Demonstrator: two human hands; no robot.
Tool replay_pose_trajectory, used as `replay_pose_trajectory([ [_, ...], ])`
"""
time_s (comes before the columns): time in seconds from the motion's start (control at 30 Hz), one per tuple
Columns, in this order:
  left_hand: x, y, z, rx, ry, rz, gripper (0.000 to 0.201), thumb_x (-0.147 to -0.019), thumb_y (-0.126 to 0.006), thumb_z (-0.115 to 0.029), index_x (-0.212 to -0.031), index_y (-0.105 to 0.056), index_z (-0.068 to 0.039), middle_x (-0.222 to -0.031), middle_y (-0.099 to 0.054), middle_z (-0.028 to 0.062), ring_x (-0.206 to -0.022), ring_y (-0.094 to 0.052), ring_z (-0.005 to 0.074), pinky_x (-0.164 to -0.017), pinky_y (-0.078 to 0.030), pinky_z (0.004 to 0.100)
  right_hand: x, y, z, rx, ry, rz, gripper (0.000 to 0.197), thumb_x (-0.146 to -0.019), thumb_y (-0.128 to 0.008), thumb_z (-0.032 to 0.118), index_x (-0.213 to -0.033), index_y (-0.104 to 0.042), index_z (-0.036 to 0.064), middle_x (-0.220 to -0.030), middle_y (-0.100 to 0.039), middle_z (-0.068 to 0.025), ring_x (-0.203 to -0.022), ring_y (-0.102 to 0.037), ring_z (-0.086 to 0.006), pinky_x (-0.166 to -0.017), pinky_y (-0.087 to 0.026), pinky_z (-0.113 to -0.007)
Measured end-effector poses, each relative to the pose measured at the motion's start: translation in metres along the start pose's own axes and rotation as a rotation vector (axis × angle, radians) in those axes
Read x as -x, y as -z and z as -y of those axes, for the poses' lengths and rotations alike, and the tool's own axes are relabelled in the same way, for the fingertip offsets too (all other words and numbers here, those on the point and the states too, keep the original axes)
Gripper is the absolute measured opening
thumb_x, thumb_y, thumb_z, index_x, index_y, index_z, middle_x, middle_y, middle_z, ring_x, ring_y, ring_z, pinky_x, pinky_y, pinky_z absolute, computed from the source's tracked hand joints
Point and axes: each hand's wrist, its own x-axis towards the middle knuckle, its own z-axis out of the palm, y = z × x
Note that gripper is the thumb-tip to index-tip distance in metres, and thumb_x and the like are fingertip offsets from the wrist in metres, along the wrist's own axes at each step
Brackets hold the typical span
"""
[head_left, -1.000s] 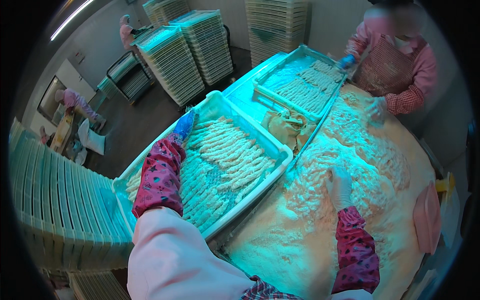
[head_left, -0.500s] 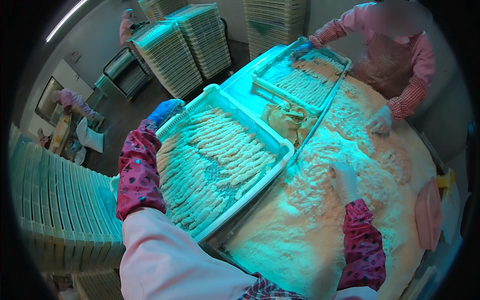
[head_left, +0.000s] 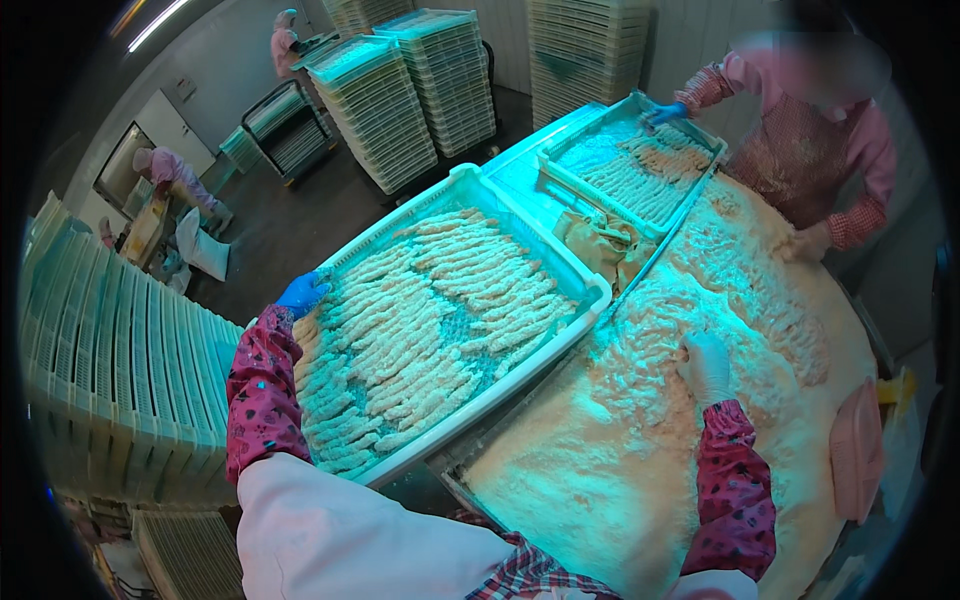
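Coated strips (head_left: 400, 330) laid in tray (head_left: 596, 295), left hand (head_left: 303, 293) placed at its side, right hand (head_left: 706, 365) set at powder (head_left: 570, 480), grips not discernible

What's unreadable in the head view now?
Head view:
Right hand: underside hidden by its own back; can't tell if it holds anything.
Co-worker's head: blurred out.
Rear-centre tray stack: top cut off by upper edge.
Bent-over worker: hands too small.
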Motion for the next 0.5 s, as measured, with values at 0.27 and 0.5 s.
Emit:
replay_pose_trajectory([
  [0.27,0.098,-0.032,-0.071,0.172,-0.100,-0.096,0.046,-0.089,-0.058,-0.023,-0.129,-0.046,-0.004,-0.122,-0.055,0.0136,-0.113,-0.051,0.0222,-0.097,-0.039,0.0326,0.010,0.031,-0.011,-0.480,-0.372,-0.091,0.015,-0.069,-0.067,0.005,-0.080,-0.059,0.0039,-0.072,-0.058,-0.0085,-0.066,-0.059,-0.0208,-0.062,-0.047,-0.031],
  [0.5,0.157,-0.063,-0.096,0.139,-0.212,-0.116,0.040,-0.090,-0.056,-0.021,-0.127,-0.051,-0.008,-0.122,-0.056,0.0097,-0.112,-0.052,0.0208,-0.096,-0.041,0.0327,0.086,0.070,0.053,-0.412,-0.033,-0.199,0.014,-0.068,-0.063,-0.001,-0.080,-0.059,0.0055,-0.072,-0.058,-0.0085,-0.067,-0.058,-0.0233,-0.062,-0.046,-0.033],
])
